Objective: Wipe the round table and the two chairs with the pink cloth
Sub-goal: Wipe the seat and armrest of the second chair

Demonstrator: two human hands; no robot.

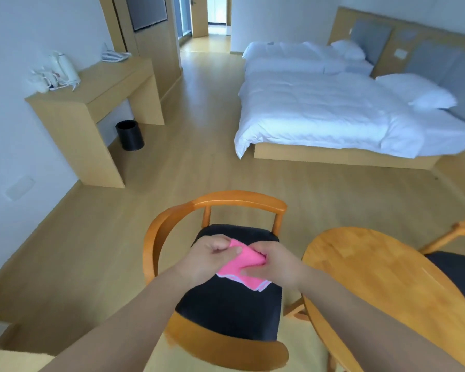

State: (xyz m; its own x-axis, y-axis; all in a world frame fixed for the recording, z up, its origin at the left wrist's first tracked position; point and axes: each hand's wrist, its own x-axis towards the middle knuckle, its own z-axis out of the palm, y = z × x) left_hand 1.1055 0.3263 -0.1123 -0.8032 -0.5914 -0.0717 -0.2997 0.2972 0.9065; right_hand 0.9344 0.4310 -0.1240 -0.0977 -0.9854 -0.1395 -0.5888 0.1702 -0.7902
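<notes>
Head view, largest first: wood floor (204, 162) runs through the room. Two beds side by side at right, near bed (333, 122) with white duvet and a pillow (419, 92), far bed (301, 53) behind it, both against a wood headboard with grey panels (435, 60). Desk (97, 87) along the left wall, kettle (65, 68) and a phone (113, 55) on top, black bin (129, 135) on the floor beside its leg.

Round table (381, 285) bottom right, bare light wood top. Near chair (226, 264) just left of it: curved wooden back rail, black seat pad. Second chair (457, 261) on the far side of the table, only an armrest and a slice of dark seat visible.

Both hands are up over the near chair's seat. Left hand (207, 260) fingers curled, pinching the top left of the pink cloth (242, 267). Right hand (274, 261) gripping its right side, thumb laid across the front. Cloth is bunched between them, lower white-trimmed edge hanging free; contact with the seat pad can't be told.
</notes>
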